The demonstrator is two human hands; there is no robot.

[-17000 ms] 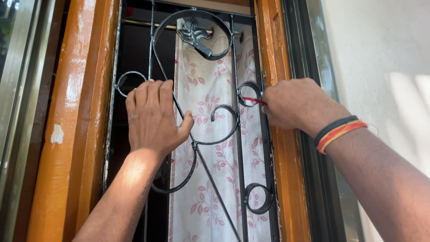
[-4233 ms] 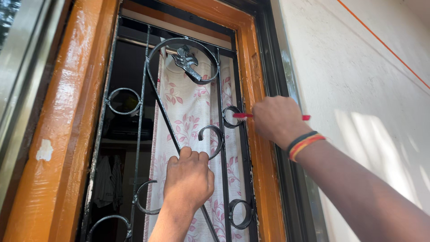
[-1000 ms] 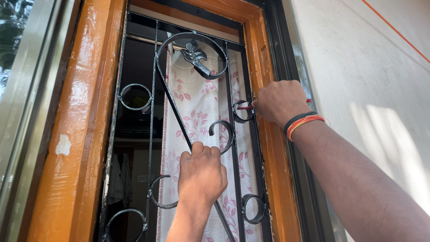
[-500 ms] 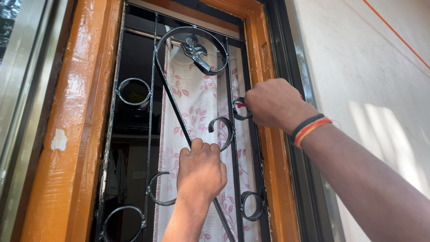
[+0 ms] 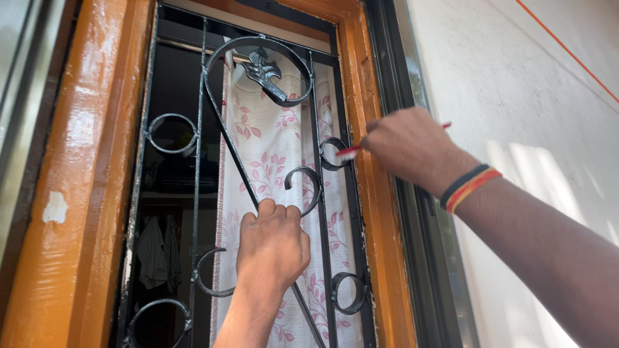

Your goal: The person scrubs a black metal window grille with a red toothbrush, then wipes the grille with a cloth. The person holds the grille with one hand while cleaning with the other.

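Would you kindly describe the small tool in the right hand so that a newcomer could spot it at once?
Start at the black iron window grille set in the orange wooden frame. Near its right edge, the right hand holds a thin red brush whose tip reaches a small ring scroll. It is the only red, straight item among curved black bars.

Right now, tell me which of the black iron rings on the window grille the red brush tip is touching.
The upper right black iron ring, beside the orange wooden frame. The thin red brush in the right hand meets its rim; the other rings sit left or lower.
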